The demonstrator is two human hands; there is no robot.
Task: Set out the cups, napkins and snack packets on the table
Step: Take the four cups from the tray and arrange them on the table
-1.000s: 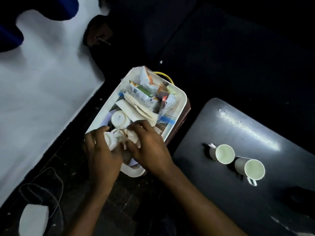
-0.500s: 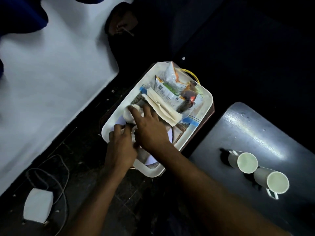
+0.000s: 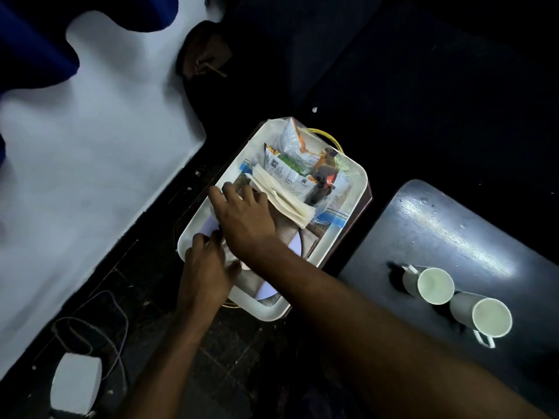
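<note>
A white tray (image 3: 359, 192) sits low on a dark stand left of the dark table (image 3: 453, 225). At its far end lie several snack packets (image 3: 290, 166) with a stack of folded napkins (image 3: 284, 201) against them. My right hand (image 3: 245, 216) reaches across the tray's left side, fingers spread downward over something pale that it mostly hides. My left hand (image 3: 205, 273) is at the tray's near left rim, fingers curled inward beneath my right wrist. What either hand holds is hidden. Two white cups (image 3: 429, 285) (image 3: 484, 316) lie on their sides, touching, on the table.
A pale lilac disc (image 3: 295, 246) lies in the tray bottom. A white adapter box (image 3: 75, 385) with a looped cable rests on the dark floor at lower left. A white surface (image 3: 90, 146) and blue cloth (image 3: 30, 40) fill the left side.
Both hands have moved from the tray's near end toward its left side. The white cups seen in my fingers earlier are now covered by my hands. The view has shifted.
</note>
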